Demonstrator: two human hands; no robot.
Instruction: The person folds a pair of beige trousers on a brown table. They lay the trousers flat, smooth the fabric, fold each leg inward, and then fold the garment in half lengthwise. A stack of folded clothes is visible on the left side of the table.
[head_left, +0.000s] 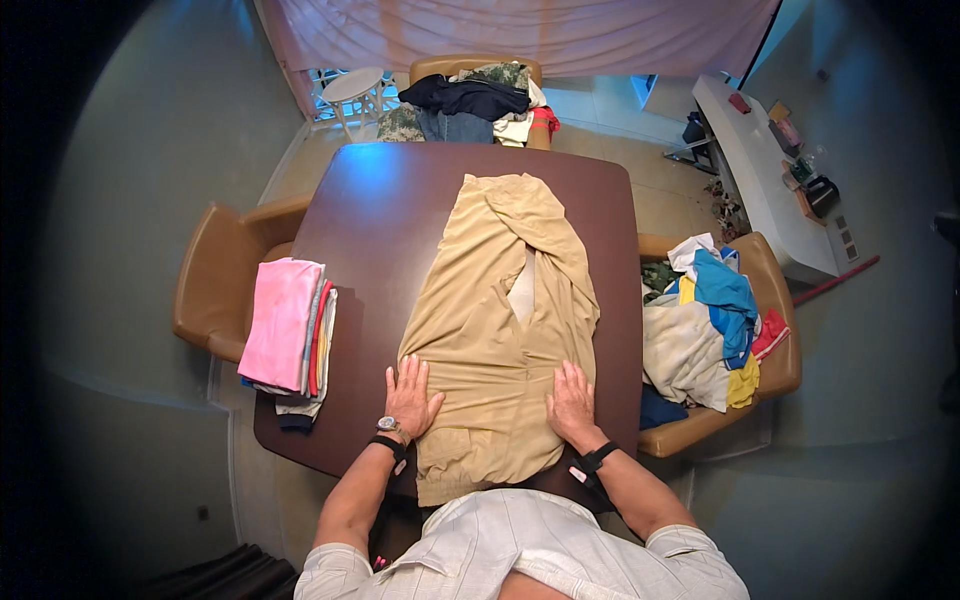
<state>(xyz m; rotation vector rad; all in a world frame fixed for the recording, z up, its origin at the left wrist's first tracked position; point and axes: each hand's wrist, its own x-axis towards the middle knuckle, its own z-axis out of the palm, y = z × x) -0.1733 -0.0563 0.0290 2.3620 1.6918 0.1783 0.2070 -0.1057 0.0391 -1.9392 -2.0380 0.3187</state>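
Observation:
A pair of tan trousers [480, 320] lies spread lengthwise on the dark brown table [350, 230], its waistband end close to my body. The two legs reach toward the far edge, and a gap between them shows something pale. Creases run across the cloth near my hands. My left hand [409, 398] rests flat on the trousers' left edge, fingers stretched out. On the opposite side my right hand [571, 402] presses flat on the cloth, fingers extended. Neither hand grips anything.
A folded clothes stack [282, 325], pink on top, sits at the table's left edge. Loose clothes heap on the right armchair [775, 380] and the far chair [545, 70]. A brown armchair [215, 270] stands left; a white counter [770, 190] runs along the right.

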